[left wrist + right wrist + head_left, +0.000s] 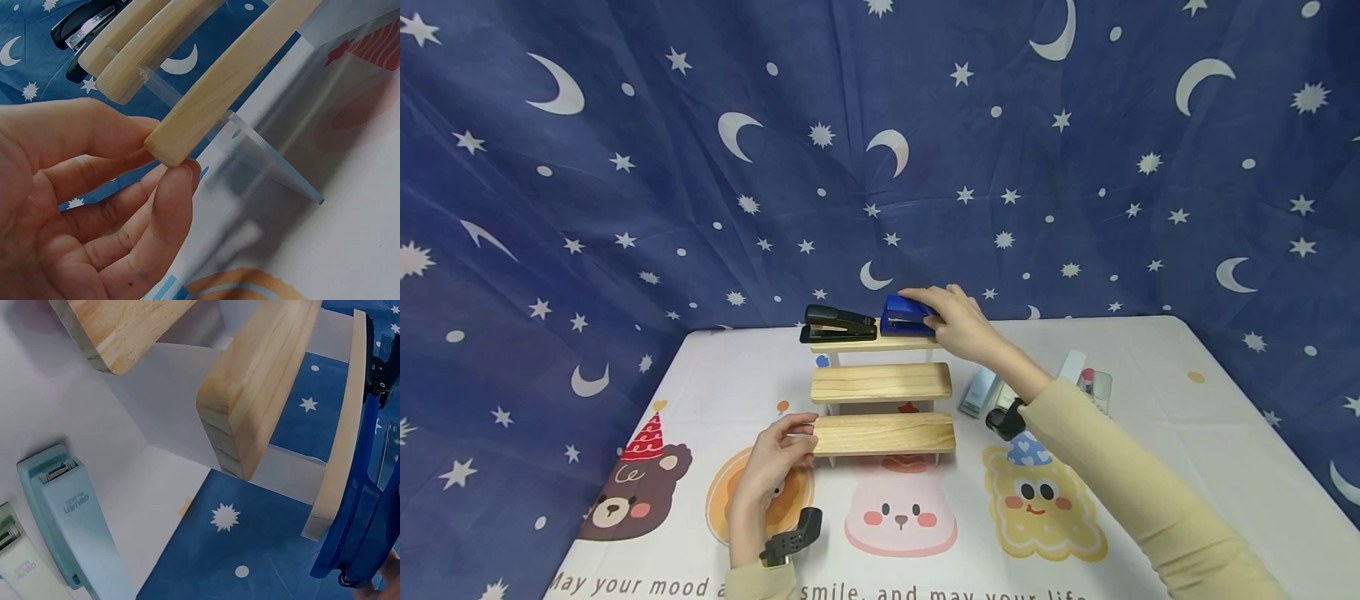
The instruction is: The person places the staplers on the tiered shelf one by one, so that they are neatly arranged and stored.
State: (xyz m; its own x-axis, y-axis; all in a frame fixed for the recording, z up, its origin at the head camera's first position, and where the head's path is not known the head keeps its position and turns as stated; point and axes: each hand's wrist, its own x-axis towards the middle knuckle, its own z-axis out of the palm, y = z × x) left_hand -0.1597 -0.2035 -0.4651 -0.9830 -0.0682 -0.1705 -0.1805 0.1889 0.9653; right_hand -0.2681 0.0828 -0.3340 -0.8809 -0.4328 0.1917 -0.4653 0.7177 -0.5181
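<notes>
A three-tier wooden step rack with clear supports stands mid-table; its lowest plank [883,435] faces me. My left hand [775,457] pinches the left end of that plank between thumb and fingers, as the left wrist view shows close up. On the top plank [340,456], my right hand [958,323] grips a blue stapler [901,313] from above at its right end. The stapler's base lies along the plank in the right wrist view, where most of the hand is out of frame. Left of it, a black stapler [838,325] sits lengthwise on the same plank.
Right of the rack lie a light blue stapler [81,512] and a pale green stapler [28,565]. More small items, including a grey one [1102,385], show beyond my right forearm. A starry blue curtain [1075,167] hangs behind the white printed tablecloth [1187,467].
</notes>
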